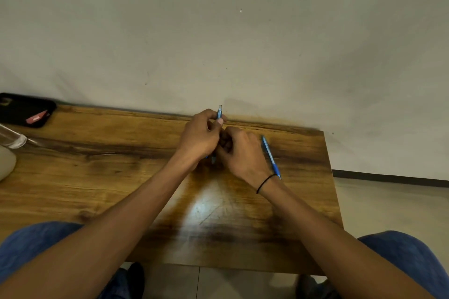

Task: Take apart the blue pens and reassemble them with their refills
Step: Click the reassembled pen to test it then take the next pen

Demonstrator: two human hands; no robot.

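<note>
Two slim blue plastic pens: one (219,113) upright, axis pointing away, pinched by left hand (198,137); right hand (240,153) curls at its lower end. Second pen (271,156) lies flat on the wooden table (97,177), just beside the right hand.

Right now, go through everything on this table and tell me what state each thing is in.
Held pen: upright, gripped by both hands.
Left hand: curled round the pen.
Right hand: curled at the pen's lower part.
Second pen: lying whole on the table.
Black phone: lying flat, far left corner.
</note>
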